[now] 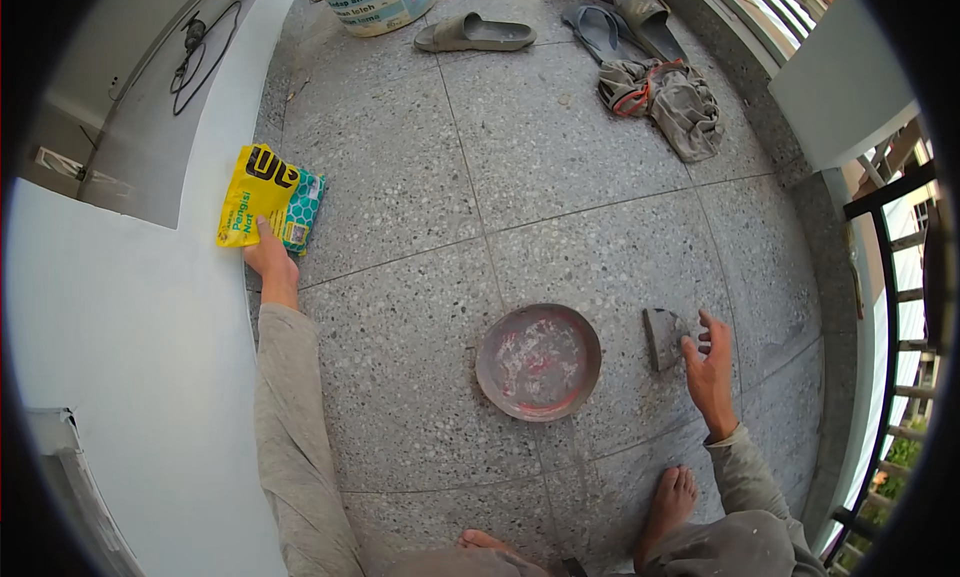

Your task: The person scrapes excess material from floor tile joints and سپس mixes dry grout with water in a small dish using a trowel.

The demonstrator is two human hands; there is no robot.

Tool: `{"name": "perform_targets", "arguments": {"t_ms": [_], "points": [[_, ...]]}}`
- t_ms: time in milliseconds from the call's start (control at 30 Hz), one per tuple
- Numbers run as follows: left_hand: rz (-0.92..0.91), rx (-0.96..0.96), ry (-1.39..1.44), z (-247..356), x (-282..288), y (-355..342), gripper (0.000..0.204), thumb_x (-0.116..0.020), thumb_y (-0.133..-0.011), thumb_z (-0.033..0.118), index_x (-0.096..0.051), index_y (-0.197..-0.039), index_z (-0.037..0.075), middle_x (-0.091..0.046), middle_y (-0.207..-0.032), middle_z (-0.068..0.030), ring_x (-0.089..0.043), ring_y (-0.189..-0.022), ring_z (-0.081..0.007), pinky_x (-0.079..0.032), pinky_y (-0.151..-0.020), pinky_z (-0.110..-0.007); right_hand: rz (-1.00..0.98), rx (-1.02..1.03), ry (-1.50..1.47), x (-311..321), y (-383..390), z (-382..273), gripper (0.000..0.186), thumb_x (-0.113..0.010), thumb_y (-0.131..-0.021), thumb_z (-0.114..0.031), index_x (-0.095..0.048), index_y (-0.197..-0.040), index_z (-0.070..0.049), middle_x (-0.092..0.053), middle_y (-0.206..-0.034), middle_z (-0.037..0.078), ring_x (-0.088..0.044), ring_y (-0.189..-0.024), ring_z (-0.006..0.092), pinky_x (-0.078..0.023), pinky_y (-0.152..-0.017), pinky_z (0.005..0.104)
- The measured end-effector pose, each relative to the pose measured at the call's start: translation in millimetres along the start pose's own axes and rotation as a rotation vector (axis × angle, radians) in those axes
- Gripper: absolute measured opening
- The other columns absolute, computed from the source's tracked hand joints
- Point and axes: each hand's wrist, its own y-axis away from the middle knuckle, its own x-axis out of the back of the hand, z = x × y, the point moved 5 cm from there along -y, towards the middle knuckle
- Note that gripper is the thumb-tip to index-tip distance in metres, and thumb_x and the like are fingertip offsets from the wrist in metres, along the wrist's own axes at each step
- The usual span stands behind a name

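- Left grip (268,257): clasping one yellow-and-teal packet (268,192)
- Right grip (709,377): fingers parted, near one flat grey piece (662,340)
- One round pan (538,362) on the floor (400,177)
- Three sandals (450,37)

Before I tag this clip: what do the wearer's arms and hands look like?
The left hand and right hand are bare, with no gloves visible. The left sleeve and right sleeve are long, greyish-beige, wrinkled fabric reaching about the wrists. No cables or printed markings show on either.
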Motion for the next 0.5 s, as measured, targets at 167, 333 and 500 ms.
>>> {"name": "perform_targets", "arguments": {"t_ms": [167,333,500], "points": [[-0.085,-0.089,0.057,59,39,37,0.041,-0.063,-0.103,0.017,-0.053,-0.134,-0.008,-0.063,-0.134,-0.0158,-0.065,-0.115,-0.0247,-0.053,-0.097,-0.038,-0.518,-0.193,-0.318,-34,6,-94,0.044,-0.075,-0.094,-0.025,-0.062,-0.126,0.002,-0.071,-0.093,0.014,-0.070,-0.083,0.0250,-0.054,-0.073,0.0348],[-0.249,0.010,-0.102,137,81,119,0.062,-0.061,-0.105,0.028,-0.038,-0.149,-0.009,-0.051,-0.148,-0.0208,-0.053,-0.132,-0.0313,-0.042,-0.114,-0.045,-0.473,-0.124,-0.206,-93,13,-72,0.024,-0.073,-0.085,-0.017,-0.066,-0.095,0.003,-0.070,-0.085,0.024,-0.068,-0.085,0.0452,-0.053,-0.074,0.0543],[-0.440,0.127,-0.290,283,71,248,0.050,-0.062,-0.104,0.021,-0.047,-0.144,-0.005,-0.059,-0.137,-0.0197,-0.060,-0.121,-0.0282,-0.047,-0.105,-0.042,-0.338,-0.321,-0.169,-19,23,-63,0.013,-0.069,-0.076,-0.009,-0.066,-0.084,0.001,-0.069,-0.082,0.025,-0.069,-0.084,0.0452,-0.055,-0.076,0.0529]]}}
